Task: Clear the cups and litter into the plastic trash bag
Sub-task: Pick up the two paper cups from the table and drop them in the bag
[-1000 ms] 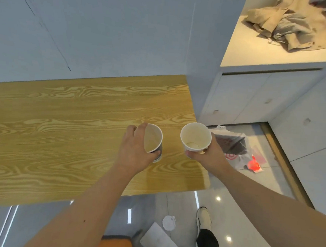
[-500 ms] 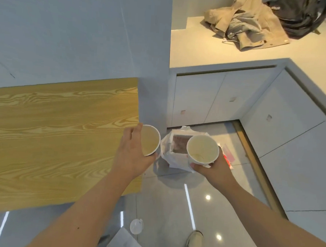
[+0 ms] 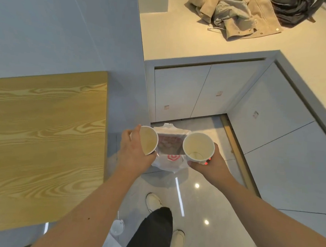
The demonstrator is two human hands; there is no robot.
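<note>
Head view, looking down past both forearms at a glossy grey tile floor (image 3: 207, 205). Left hand (image 3: 133, 152) is wrapped around a paper cup (image 3: 148, 140) tilted so its mouth faces right; thumb and fingers clasp the wall from the left. Right hand (image 3: 210, 163) cradles a second paper cup (image 3: 198, 146) from below and the near side, mouth up, nearly upright. Both cups look empty apart from a faint ring at the bottom of the right one.

Between and below the cups, on the floor near the cabinet base, sits the plastic trash bag (image 3: 170, 157): thin white film, crumpled, red round logo on the near face, mouth sagging open toward the far side with something dark and reddish inside.

Handling judgement: cups are light, thin-walled card with a rolled rim, easily crushed if squeezed, slightly waxy, so a loose wrap around the mid-wall suffices. They should drop cleanly. The bag is limp and will not hold its mouth open; it may fold shut or slide on the smooth tile, so aim for the open far side.

Surroundings: wood-grain table (image 3: 44, 145) at left, matte and flat; white cabinet doors (image 3: 188, 92) far right under a pale counter (image 3: 182, 35) carrying rumpled beige clothing (image 3: 237, 15). A small round white lid (image 3: 118, 227) lies on the floor near the table's near edge, seemingly litter yet to collect.
</note>
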